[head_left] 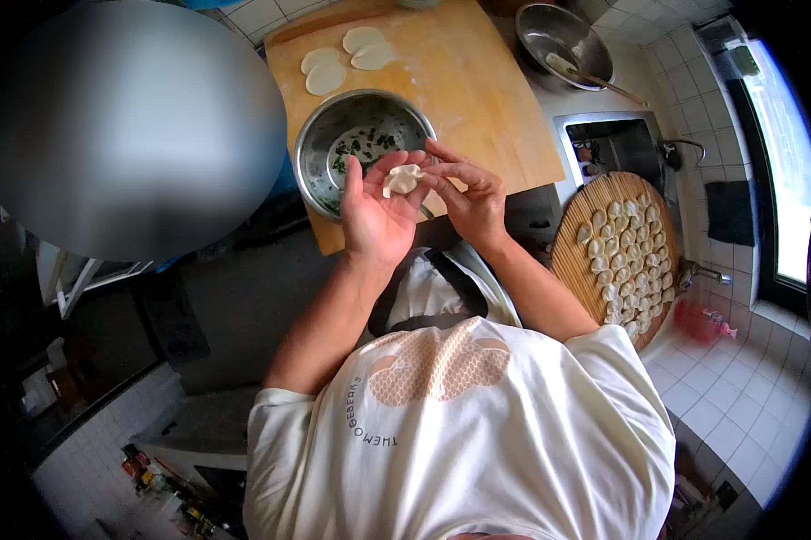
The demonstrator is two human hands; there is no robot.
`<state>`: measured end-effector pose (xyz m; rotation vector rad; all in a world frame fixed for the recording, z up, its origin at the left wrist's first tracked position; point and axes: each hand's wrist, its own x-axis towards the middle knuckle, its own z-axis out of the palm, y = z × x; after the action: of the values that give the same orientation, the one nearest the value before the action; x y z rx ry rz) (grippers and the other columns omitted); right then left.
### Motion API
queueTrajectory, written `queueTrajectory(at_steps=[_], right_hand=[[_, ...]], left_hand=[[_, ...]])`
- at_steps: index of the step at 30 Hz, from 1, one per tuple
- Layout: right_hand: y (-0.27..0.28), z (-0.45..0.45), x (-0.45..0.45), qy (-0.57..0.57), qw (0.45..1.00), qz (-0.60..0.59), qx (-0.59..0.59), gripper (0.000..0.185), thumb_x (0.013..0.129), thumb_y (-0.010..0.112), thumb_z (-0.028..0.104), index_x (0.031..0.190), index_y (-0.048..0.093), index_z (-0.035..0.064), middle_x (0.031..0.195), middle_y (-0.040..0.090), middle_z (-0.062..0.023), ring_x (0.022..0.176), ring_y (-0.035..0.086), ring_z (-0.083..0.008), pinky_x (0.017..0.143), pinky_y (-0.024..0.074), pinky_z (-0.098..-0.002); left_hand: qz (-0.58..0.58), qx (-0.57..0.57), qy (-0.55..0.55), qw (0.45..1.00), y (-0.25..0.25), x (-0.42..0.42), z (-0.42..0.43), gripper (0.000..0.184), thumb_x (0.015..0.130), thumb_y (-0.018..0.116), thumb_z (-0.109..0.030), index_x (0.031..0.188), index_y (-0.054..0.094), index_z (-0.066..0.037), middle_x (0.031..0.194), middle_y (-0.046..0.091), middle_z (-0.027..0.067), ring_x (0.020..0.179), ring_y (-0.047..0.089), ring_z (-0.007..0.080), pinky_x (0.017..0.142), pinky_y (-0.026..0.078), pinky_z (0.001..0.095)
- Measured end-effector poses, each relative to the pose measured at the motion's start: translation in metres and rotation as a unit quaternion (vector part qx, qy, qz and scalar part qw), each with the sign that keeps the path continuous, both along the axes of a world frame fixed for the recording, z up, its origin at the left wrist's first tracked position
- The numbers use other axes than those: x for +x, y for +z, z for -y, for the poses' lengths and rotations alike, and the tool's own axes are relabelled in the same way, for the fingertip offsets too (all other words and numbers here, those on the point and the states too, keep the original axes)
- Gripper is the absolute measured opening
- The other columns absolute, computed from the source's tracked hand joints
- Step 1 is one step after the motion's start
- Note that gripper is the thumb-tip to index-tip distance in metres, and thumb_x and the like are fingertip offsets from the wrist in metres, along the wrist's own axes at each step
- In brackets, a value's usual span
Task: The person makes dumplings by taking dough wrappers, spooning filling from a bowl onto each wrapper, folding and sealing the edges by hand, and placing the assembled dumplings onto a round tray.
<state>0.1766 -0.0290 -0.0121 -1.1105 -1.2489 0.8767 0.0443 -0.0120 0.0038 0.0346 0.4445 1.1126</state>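
A pleated white dumpling (pixel 403 179) rests on the fingers of my left hand (pixel 376 216), which is turned palm up with the thumb raised. From the other side my right hand (pixel 470 193) pinches the dumpling's edge between thumb and fingers. Just beyond and partly under both hands stands a steel bowl (pixel 308 148) with bits of chopped green filling low in it. Round dough wrappers (pixel 325 78) lie flat in two overlapping pairs on the wooden board (pixel 477 99) behind the bowl.
On my right, a round slatted tray (pixel 572 243) carries rows of dumplings beside a sink (pixel 603 135) and tap. A metal pan (pixel 549 31) with a wooden-handled spatula (pixel 603 83) sits at the back right. A large blurred patch hides the upper left.
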Motion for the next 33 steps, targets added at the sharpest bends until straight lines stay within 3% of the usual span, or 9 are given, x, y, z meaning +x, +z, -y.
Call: queueTrajectory(at_steps=[11, 14, 17, 21, 23, 26, 28, 30, 33], right_hand=[[-0.011, 0.011, 0.029, -0.002, 0.998, 0.058, 0.035, 0.016, 0.07, 0.065, -0.005, 0.084, 0.067, 0.0023, 0.113, 0.057, -0.0153, 0.097, 0.059, -0.0233, 0.083, 0.046, -0.0312], [0.009, 0.021, 0.044, -0.008, 0.991, 0.106, 0.075, 0.037, 0.062, 0.075, 0.011, 0.096, 0.064, 0.0061, 0.11, 0.057, -0.016, 0.106, 0.053, -0.0314, 0.088, 0.0422, -0.0368], [0.005, 0.03, 0.057, -0.038, 0.971, 0.205, 0.118, 0.023, 0.064, 0.072, 0.009, 0.085, 0.066, 0.0078, 0.105, 0.061, -0.0115, 0.102, 0.055, -0.03, 0.087, 0.0431, -0.0389], [0.001, 0.057, 0.085, -0.078, 0.978, 0.18, 0.071, 0.017, 0.066, 0.07, 0.005, 0.082, 0.066, 0.009, 0.099, 0.063, -0.0095, 0.098, 0.057, -0.0286, 0.086, 0.0444, -0.039], [-0.006, 0.08, 0.098, -0.097, 0.992, 0.079, 0.007, 0.013, 0.071, 0.067, 0.004, 0.085, 0.065, 0.0058, 0.094, 0.065, -0.0089, 0.093, 0.06, -0.0228, 0.083, 0.0471, -0.0342], [-0.021, 0.12, 0.125, -0.15, 0.952, -0.25, -0.097, 0.012, 0.08, 0.061, 0.005, 0.089, 0.062, -0.0024, 0.093, 0.065, -0.0095, 0.087, 0.06, -0.0132, 0.078, 0.0481, -0.025], [-0.033, 0.161, 0.158, -0.251, 0.935, -0.206, -0.141, 0.01, 0.083, 0.058, 0.01, 0.088, 0.062, 0.0019, 0.09, 0.064, -0.0084, 0.08, 0.06, -0.0124, 0.071, 0.05, -0.0241], [-0.051, 0.214, 0.188, -0.378, 0.848, -0.312, -0.202, 0.018, 0.084, 0.059, 0.019, 0.093, 0.061, 0.0037, 0.083, 0.061, -0.0042, 0.074, 0.06, -0.0124, 0.061, 0.0517, -0.0233], [-0.082, 0.303, 0.233, -0.539, 0.756, -0.338, -0.157, 0.025, 0.083, 0.062, 0.02, 0.1, 0.057, 0.0032, 0.091, 0.06, -0.0057, 0.08, 0.06, -0.0144, 0.065, 0.0536, -0.0279]], left_hand=[[-0.047, 0.001, -0.052, 0.998, -0.02, 0.025, 0.002, 0.053, 0.09, 0.037, -0.046, 0.094, 0.059, 0.002, 0.103, 0.059, 0.015, 0.098, 0.055, 0.0253, 0.086, 0.043, 0.0351], [-0.08, 0.02, -0.131, 0.988, -0.018, 0.035, 0.004, 0.054, 0.09, 0.035, -0.048, 0.098, 0.058, 0.0, 0.101, 0.059, 0.0118, 0.097, 0.054, 0.0215, 0.088, 0.041, 0.0325], [-0.132, 0.003, -0.169, 0.977, -0.008, 0.055, 0.009, 0.052, 0.092, 0.033, -0.045, 0.104, 0.054, 0.001, 0.104, 0.057, 0.0107, 0.098, 0.052, 0.0197, 0.086, 0.041, 0.0315], [-0.149, 0.044, -0.241, 0.958, -0.004, 0.089, 0.019, 0.048, 0.092, 0.033, -0.042, 0.109, 0.051, -0.001, 0.104, 0.056, 0.0089, 0.095, 0.052, 0.018, 0.086, 0.041, 0.0311], [-0.14, 0.051, -0.303, 0.941, -0.006, 0.104, 0.028, 0.047, 0.093, 0.032, -0.041, 0.11, 0.049, 0.0, 0.107, 0.054, 0.0099, 0.097, 0.051, 0.0178, 0.087, 0.04, 0.0312], [-0.193, 0.077, -0.39, 0.897, -0.011, 0.124, 0.043, 0.044, 0.094, 0.032, -0.037, 0.116, 0.044, -0.001, 0.112, 0.051, 0.0118, 0.104, 0.049, 0.0201, 0.093, 0.037, 0.0328], [-0.288, 0.091, -0.435, 0.848, -0.004, 0.135, 0.049, 0.04, 0.095, 0.033, -0.032, 0.12, 0.043, -0.002, 0.116, 0.05, 0.0135, 0.11, 0.047, 0.0229, 0.097, 0.035, 0.0344], [-0.282, 0.111, -0.448, 0.841, -0.002, 0.134, 0.046, 0.039, 0.095, 0.033, -0.03, 0.119, 0.043, -0.002, 0.116, 0.05, 0.0138, 0.11, 0.047, 0.0229, 0.097, 0.035, 0.0343], [-0.269, 0.132, -0.451, 0.84, 0.001, 0.129, 0.037, 0.034, 0.095, 0.035, -0.026, 0.118, 0.045, -0.002, 0.115, 0.051, 0.0138, 0.11, 0.047, 0.0226, 0.096, 0.036, 0.0337]])
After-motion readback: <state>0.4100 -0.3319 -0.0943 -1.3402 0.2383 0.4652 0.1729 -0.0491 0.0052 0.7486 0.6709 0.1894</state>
